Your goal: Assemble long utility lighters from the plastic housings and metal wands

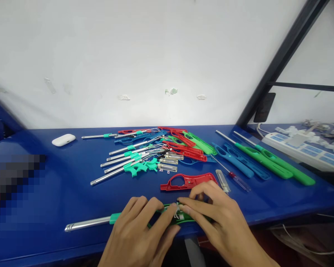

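Near the front edge of the table lies an opened gas lighter, its green handle half (185, 218) with the hollow side up and a silver tube (87, 224) pointing left from a teal collar. My left hand (140, 231) is closed round the handle half and collar, its index fingertip pressing by thin white wires (176, 214). Over the handle's right part, my right hand (221, 215) pinches a small part with white wires between thumb and index finger; the fingertips mostly hide it. Just behind lies a red handle half (187, 181).
Behind are silver lighter tubes (119, 151), teal triggers (140, 167), clear fuel tanks (168, 162) and coloured handle halves (200, 142). To the right lie a screwdriver (236, 180), another tank (222, 180), green lighters (275, 163) and a power strip (303, 148). A white case (63, 140) sits left.
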Available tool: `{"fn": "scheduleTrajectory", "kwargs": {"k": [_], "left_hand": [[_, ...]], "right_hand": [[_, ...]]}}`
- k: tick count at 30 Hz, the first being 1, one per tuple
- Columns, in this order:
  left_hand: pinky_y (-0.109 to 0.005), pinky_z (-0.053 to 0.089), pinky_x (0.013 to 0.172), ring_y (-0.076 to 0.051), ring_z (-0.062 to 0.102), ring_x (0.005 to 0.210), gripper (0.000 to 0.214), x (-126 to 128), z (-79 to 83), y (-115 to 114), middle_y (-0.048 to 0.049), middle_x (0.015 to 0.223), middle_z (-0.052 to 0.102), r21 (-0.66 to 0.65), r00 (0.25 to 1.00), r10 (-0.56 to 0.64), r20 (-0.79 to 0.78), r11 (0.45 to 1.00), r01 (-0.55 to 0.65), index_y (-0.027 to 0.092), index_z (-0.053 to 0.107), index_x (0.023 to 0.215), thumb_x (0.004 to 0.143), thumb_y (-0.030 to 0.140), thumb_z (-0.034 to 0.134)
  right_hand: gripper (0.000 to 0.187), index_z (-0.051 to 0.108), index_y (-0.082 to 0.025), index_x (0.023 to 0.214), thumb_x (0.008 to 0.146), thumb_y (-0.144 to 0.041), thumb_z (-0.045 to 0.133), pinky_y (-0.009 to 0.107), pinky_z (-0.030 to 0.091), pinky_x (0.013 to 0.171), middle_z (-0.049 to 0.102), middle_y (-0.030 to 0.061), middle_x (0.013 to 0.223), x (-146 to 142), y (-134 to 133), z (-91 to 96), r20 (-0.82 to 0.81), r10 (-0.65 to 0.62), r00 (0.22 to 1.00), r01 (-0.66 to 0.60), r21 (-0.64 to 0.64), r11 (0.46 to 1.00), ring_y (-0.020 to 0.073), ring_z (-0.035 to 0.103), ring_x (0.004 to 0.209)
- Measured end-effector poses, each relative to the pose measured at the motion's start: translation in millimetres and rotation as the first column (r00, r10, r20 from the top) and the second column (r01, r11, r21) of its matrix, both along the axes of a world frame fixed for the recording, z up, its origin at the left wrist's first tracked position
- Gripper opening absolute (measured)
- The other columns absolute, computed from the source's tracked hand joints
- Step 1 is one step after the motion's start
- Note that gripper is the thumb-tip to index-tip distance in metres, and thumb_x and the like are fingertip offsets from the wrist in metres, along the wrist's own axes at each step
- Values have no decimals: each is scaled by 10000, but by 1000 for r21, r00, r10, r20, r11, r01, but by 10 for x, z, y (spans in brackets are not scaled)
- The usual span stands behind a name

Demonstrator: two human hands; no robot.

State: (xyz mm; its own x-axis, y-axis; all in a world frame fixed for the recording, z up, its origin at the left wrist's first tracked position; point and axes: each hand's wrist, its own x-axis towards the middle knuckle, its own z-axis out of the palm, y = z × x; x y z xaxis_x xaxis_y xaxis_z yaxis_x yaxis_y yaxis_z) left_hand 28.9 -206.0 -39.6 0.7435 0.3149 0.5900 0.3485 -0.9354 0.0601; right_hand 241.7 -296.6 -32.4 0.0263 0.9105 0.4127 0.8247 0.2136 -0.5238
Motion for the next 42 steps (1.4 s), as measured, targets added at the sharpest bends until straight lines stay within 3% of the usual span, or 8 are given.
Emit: {"fn": "scheduleTrajectory", "kwargs": {"k": [9,21,27,36,42], "left_hand": [[-347,465,680,-213,579,730,184,54,49,-5,-36,888,668,-29,999,-6,33,1000,7,248,700,1127,1046,214,539],[-369,483,727,-230,561,812,171,38,14,17,-43,949,633,-88,998,-12,-63,996,6,265,683,1163,1034,216,581],[-357,490,680,-228,554,778,149,60,37,32,-53,915,630,-77,999,-29,-19,997,27,239,692,1121,1025,201,584],[-352,488,656,-232,544,765,133,79,46,37,-54,911,625,-69,999,-37,-37,997,35,248,694,1005,1002,176,581],[-353,489,653,-237,548,760,123,93,48,49,-54,896,624,-57,998,-33,-47,998,31,254,685,982,995,182,586]], "right_hand": [[234,808,-309,1113,1084,-350,580,318,505,682,636,37,933,13,12,-64,-26,-14,1000,14,6,1000,189,631,838],[191,786,-302,1140,1073,-320,607,310,523,695,665,26,890,13,15,-87,3,-17,1000,17,73,997,187,641,818],[172,731,-255,922,1059,-245,628,304,514,736,709,6,889,15,21,-81,-71,6,997,-1,67,998,179,649,826],[157,760,-274,983,1062,-253,627,306,523,759,694,0,947,49,-9,-65,-120,46,992,-46,3,999,169,659,862],[239,762,-388,1190,1091,-280,573,283,540,875,674,-16,1087,140,-51,32,-152,101,983,-120,-121,985,158,663,994]]}}
